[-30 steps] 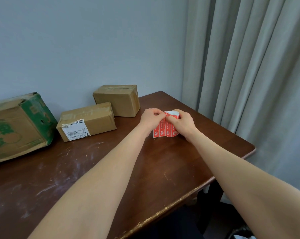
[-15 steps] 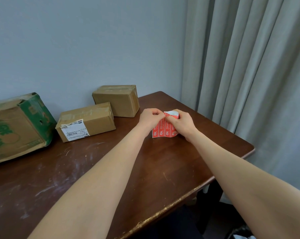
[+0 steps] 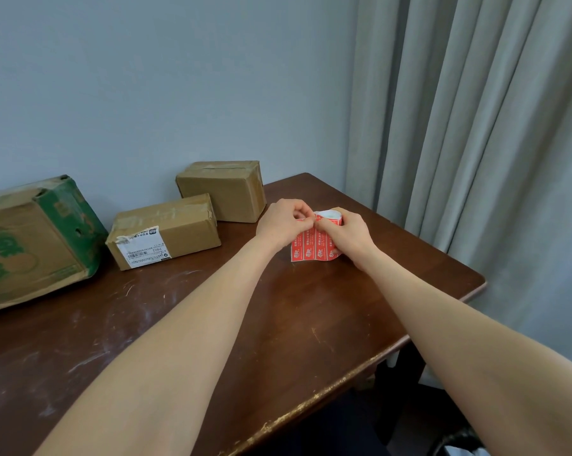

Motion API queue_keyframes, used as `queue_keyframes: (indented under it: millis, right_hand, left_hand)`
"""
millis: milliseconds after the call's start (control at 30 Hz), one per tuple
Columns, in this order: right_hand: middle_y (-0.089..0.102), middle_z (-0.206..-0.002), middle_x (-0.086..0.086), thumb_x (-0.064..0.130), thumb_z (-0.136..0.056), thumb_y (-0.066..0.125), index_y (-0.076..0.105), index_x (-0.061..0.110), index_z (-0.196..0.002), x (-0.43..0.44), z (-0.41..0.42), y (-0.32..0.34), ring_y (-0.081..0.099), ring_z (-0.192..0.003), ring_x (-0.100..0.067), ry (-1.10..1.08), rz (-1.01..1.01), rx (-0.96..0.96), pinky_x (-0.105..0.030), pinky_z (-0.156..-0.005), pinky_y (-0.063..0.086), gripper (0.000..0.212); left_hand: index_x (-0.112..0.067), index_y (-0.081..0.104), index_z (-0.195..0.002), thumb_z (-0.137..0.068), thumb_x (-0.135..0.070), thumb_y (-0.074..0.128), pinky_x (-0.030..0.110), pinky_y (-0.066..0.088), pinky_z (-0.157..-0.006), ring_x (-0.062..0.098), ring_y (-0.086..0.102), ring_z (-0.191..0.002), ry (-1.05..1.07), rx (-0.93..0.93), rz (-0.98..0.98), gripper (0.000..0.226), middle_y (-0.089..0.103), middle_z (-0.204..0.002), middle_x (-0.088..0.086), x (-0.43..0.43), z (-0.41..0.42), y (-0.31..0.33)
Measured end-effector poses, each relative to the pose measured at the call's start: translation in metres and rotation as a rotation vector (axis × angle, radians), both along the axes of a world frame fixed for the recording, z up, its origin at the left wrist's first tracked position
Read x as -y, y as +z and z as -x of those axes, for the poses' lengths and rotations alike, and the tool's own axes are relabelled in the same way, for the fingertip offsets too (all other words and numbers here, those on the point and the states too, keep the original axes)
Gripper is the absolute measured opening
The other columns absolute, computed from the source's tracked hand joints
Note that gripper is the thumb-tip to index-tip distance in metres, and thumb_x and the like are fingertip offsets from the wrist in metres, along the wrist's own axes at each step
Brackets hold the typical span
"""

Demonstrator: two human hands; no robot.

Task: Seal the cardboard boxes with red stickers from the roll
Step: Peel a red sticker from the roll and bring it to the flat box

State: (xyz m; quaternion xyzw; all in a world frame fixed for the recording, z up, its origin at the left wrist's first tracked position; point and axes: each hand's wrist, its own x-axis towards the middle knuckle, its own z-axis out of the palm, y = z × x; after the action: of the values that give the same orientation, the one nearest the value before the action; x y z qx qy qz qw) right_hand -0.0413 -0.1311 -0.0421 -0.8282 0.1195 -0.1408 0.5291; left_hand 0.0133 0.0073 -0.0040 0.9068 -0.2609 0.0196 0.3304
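Change: Hardly anything had moved since the earlier frames. Both hands stayed at the roll just right of the frame's centre, and the three boxes lay where they had been.
Left hand: left hand [image 3: 283, 222] was curled, its fingertips pinching the top edge of the red strip that hung from the sticker roll [image 3: 314, 248].
Right hand: right hand [image 3: 347, 233] was wrapped round the roll from the right, thumb against the strip's upper edge, touching the left fingertips.
Sticker roll: it was held upright just above the table [image 3: 278, 340]. A flap of red stickers with white print faced the camera, and the white core showed above the knuckles. Whether its lower edge touched the wood could not be told.
Small box [image 3: 225, 192]: plain brown, it stood against the wall [image 3: 146, 77], left of and behind the hands.
Labelled box [image 3: 166, 232]: it lay further left, touching the small box, with a white shipping label on its near end.
Green box [image 3: 31, 241]: the largest, it lay at the left edge of the frame.
Curtain [image 3: 475, 126]: pale grey folds filled the right side.
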Motion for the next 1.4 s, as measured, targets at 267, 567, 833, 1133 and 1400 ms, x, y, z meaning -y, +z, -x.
queue_keyframes:
  millis: [267,567,833,1133,1400]
  right_hand:
    - [0.061,-0.111,0.003,0.049,-0.088,0.060,0.046,0.034,-0.116,0.000,0.006,0.001,0.064,-0.097,-0.015,-0.009,0.137,0.052,-0.040,-0.088,0.055,0.035]
    - [0.065,-0.108,-0.001,0.048,-0.091,0.055,0.053,0.033,-0.108,-0.003,0.004,0.008,0.065,-0.093,-0.016,-0.033,0.223,0.027,-0.039,-0.084,0.056,0.023]
    - [0.065,-0.107,0.000,0.047,-0.093,0.051,0.055,0.033,-0.110,-0.004,0.006,0.010,0.065,-0.092,-0.016,-0.027,0.242,0.017,-0.038,-0.083,0.057,0.022]
    - [0.065,-0.107,0.000,0.051,-0.090,0.053,0.053,0.034,-0.111,-0.004,0.010,0.013,0.065,-0.090,-0.016,-0.009,0.251,0.000,-0.037,-0.083,0.056,0.027]
    - [0.061,-0.123,-0.002,0.049,-0.085,0.065,0.041,0.029,-0.136,-0.003,0.012,0.011,0.064,-0.104,-0.018,-0.066,0.259,-0.041,-0.040,-0.088,0.055,0.060]
  left_hand:
    - [-0.024,0.066,-0.100,-0.089,-0.034,0.063,0.035,0.056,-0.083,0.018,0.065,-0.099,-0.016,0.009,-0.039,0.016,0.067,-0.112,0.001,-0.001,0.001,0.002]
    - [-0.028,0.064,-0.091,-0.088,-0.034,0.062,0.032,0.056,-0.078,0.017,0.065,-0.095,-0.014,0.092,-0.058,0.007,0.069,-0.104,-0.002,-0.002,0.003,0.007]
    - [-0.032,0.059,-0.089,-0.090,-0.034,0.059,0.031,0.054,-0.072,0.014,0.062,-0.095,-0.020,0.139,-0.055,0.002,0.067,-0.106,-0.005,-0.002,0.007,0.005]
    - [-0.027,0.059,-0.092,-0.090,-0.033,0.061,0.038,0.057,-0.081,0.017,0.063,-0.098,-0.018,0.054,-0.006,0.006,0.067,-0.110,-0.001,-0.007,0.004,0.000]
    - [-0.023,0.061,-0.100,-0.087,-0.034,0.067,0.034,0.057,-0.083,0.016,0.066,-0.098,0.005,-0.061,0.045,0.018,0.067,-0.111,0.002,-0.016,0.002,-0.005]
